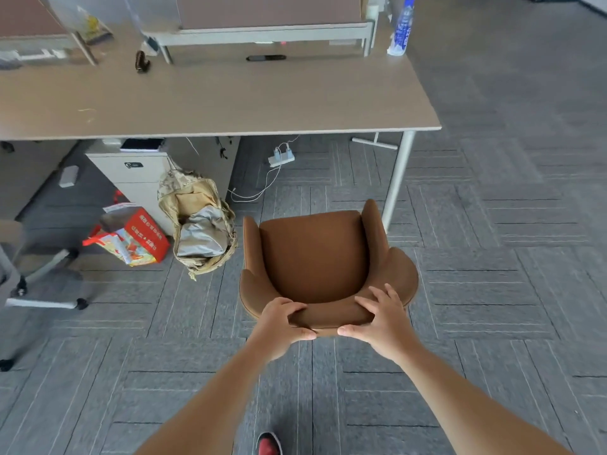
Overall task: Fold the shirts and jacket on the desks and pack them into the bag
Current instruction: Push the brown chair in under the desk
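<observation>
Right now I have both hands on the top edge of the chair [315, 254] back. My left hand [281, 326] clamps it with the thumb behind and the fingers curled over the front; my right hand [382, 318] grips the same edge just beside it, fingers spread over the padding. The chair is brown, seat empty, and stands on the grey carpet in front of the counter [230, 96], apart from its edge.

The bag [197, 224], a tan camouflage backpack, sits on the floor left of the chair, leaning against the white drawer unit [138, 178] under the counter. Its top gapes open and grey cloth [200, 233] shows inside. I cannot tell which garment it is. A red box [141, 239] lies just left of the bag. On the counter's far right corner stands a bottle [401, 27].
</observation>
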